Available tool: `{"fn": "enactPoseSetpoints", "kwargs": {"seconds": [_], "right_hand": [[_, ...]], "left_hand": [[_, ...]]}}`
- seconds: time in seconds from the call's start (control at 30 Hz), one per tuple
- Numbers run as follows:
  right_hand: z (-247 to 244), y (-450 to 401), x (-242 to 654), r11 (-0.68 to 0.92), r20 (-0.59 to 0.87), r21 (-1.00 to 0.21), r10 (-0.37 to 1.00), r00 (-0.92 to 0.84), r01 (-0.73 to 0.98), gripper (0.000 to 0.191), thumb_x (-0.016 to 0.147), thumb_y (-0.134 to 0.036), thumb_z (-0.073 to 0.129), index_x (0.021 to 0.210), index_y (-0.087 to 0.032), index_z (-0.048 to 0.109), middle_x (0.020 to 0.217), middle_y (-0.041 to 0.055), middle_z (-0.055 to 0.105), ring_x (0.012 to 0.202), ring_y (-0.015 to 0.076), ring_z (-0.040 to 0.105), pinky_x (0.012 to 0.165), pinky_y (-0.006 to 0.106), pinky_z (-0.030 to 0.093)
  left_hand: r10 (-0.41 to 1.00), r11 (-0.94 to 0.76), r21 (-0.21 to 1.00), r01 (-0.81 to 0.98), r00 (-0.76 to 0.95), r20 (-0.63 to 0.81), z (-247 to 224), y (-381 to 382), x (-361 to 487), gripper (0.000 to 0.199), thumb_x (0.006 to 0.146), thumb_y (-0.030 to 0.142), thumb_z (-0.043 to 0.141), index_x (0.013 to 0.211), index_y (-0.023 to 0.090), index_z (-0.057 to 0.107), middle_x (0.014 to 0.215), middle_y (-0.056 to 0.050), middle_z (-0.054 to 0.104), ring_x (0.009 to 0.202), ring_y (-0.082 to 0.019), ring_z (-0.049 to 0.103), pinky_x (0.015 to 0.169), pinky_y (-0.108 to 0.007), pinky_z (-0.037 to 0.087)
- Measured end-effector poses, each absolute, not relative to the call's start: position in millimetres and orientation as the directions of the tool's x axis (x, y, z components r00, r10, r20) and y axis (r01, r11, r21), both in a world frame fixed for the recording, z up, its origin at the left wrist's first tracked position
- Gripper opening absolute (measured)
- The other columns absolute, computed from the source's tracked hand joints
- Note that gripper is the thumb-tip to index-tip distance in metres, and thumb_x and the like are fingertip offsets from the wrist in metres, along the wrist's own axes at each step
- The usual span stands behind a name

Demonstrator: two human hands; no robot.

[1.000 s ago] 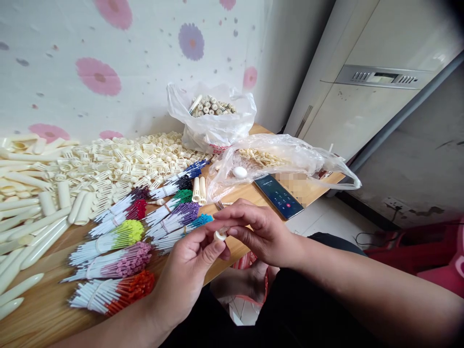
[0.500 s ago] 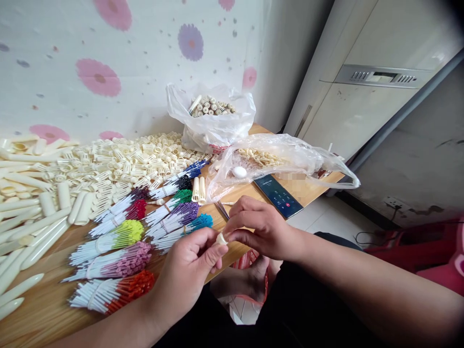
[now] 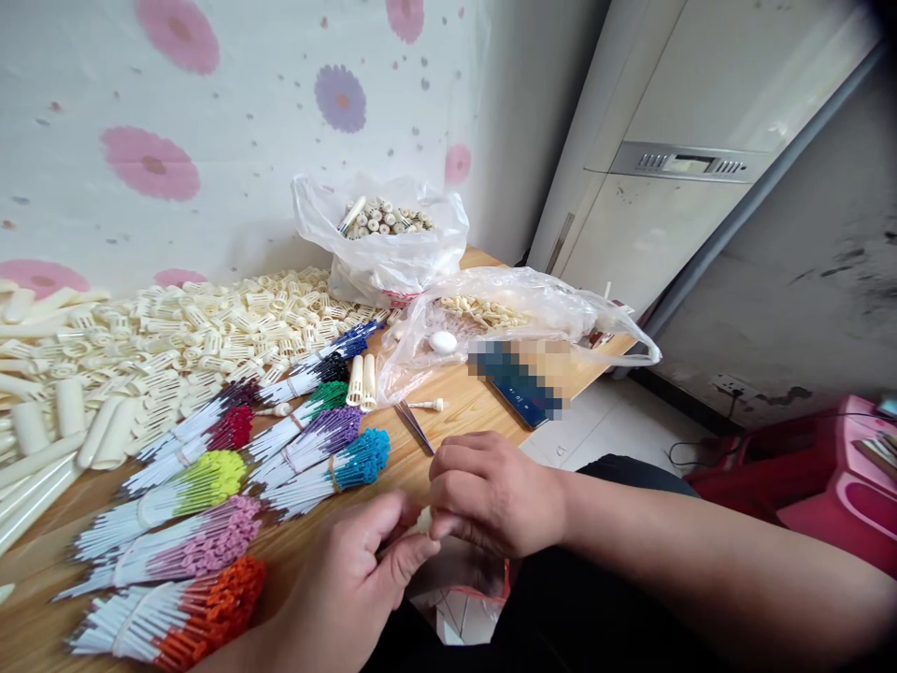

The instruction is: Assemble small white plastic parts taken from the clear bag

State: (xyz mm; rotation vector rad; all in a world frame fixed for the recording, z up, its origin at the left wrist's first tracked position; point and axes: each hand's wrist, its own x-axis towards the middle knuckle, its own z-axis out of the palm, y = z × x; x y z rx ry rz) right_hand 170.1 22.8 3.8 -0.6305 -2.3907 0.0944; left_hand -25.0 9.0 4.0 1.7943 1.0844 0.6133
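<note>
My left hand (image 3: 357, 584) and my right hand (image 3: 491, 491) meet at the table's front edge, fingertips pinched together on a small cream plastic piece (image 3: 423, 520) that is mostly hidden between them. Just behind the hands lie bundles of white sticks with coloured tips (image 3: 210, 505): orange, pink, yellow-green, teal, purple, green. Metal tweezers (image 3: 415, 425) and a small white peg (image 3: 429, 405) rest on the wooden table (image 3: 462, 416) beyond my right hand.
A heap of cream slotted caps (image 3: 210, 327) and long cream tubes (image 3: 42, 449) fill the left. Two clear plastic bags (image 3: 382, 248) (image 3: 519, 313) of parts stand at the back right. A phone (image 3: 519, 383) lies by the table's right edge. Red plastic furniture (image 3: 827, 467) sits right.
Both hands have dropped lower toward the table's front edge, and the cream piece is now more covered by the fingers. The view has shifted slightly to the right.
</note>
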Motion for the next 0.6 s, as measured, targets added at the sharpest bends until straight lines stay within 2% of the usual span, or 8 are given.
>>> {"fn": "enactPoseSetpoints", "kwargs": {"seconds": [0.1,0.2,0.27,0.33,0.4,0.5,0.6], "right_hand": [[1.4,21.8,169.5,0.836,0.558,-0.254,0.538,-0.632,0.487,0.048,0.102,-0.047,0.023,0.067,-0.02,0.043,0.062,0.0008,0.049,0.053,0.0135,0.041,0.05,0.028,0.029],[3.5,21.7,171.0,0.824,0.547,-0.341,0.565,-0.618,0.452,0.05,0.101,-0.053,0.02,0.077,-0.018,0.048,0.07,0.004,0.055,0.06,0.0145,0.048,0.053,0.027,0.034],[4.6,21.3,171.8,0.823,0.536,-0.382,0.568,-0.625,0.421,0.045,0.102,-0.046,0.021,0.08,-0.018,0.048,0.074,0.005,0.057,0.064,0.0143,0.051,0.055,0.026,0.036],[4.4,20.6,171.9,0.806,0.522,-0.385,0.592,-0.614,0.45,0.04,0.102,-0.039,0.025,0.074,-0.019,0.045,0.067,0.0022,0.054,0.058,0.013,0.047,0.052,0.025,0.033],[4.2,20.4,171.9,0.784,0.521,-0.376,0.62,-0.587,0.494,0.04,0.102,-0.041,0.027,0.072,-0.02,0.044,0.063,0.0006,0.052,0.055,0.0128,0.045,0.051,0.026,0.03],[6.2,21.4,173.1,0.801,0.518,-0.404,0.599,-0.611,0.442,0.039,0.101,-0.046,0.028,0.084,-0.018,0.048,0.075,0.0045,0.058,0.065,0.0144,0.051,0.056,0.025,0.037],[8.4,22.3,174.4,0.818,0.484,-0.389,0.573,-0.662,0.423,0.03,0.101,-0.035,0.03,0.083,-0.019,0.048,0.076,0.004,0.058,0.066,0.0143,0.051,0.057,0.025,0.038]], "left_hand": [[0.875,-0.208,0.877,0.432,0.483,-0.03,0.6,8.5,-25.1,0.037,0.083,0.044,0.059,0.057,0.02,0.048,0.049,0.005,0.044,0.046,-0.01,0.04,0.046,-0.02,0.032],[0.865,-0.142,0.886,0.442,0.491,-0.107,0.0,8.2,-25.6,0.038,0.086,0.048,0.055,0.06,0.021,0.049,0.049,0.006,0.043,0.045,-0.01,0.041,0.045,-0.02,0.032],[0.857,-0.11,0.894,0.435,0.498,-0.137,0.2,8.1,-26.2,0.039,0.087,0.05,0.053,0.062,0.021,0.05,0.048,0.006,0.042,0.044,-0.01,0.04,0.045,-0.02,0.032],[0.852,-0.094,0.898,0.43,0.502,-0.151,0.2,8.5,-26.4,0.04,0.086,0.051,0.053,0.06,0.021,0.048,0.047,0.006,0.042,0.044,-0.01,0.04,0.045,-0.02,0.032],[0.854,-0.07,0.902,0.426,0.494,-0.167,-0.2,9.8,-26.1,0.041,0.085,0.051,0.055,0.059,0.021,0.046,0.046,0.006,0.041,0.043,-0.01,0.039,0.044,-0.02,0.031],[0.848,-0.035,0.915,0.402,0.496,-0.185,-0.8,11.9,-25.3,0.04,0.086,0.052,0.054,0.062,0.02,0.048,0.049,0.006,0.042,0.044,-0.01,0.039,0.044,-0.02,0.031],[0.838,-0.02,0.923,0.384,0.511,-0.194,-0.4,12.2,-24.5,0.041,0.085,0.054,0.055,0.063,0.02,0.05,0.048,0.006,0.041,0.044,-0.01,0.038,0.044,-0.02,0.03]]}}
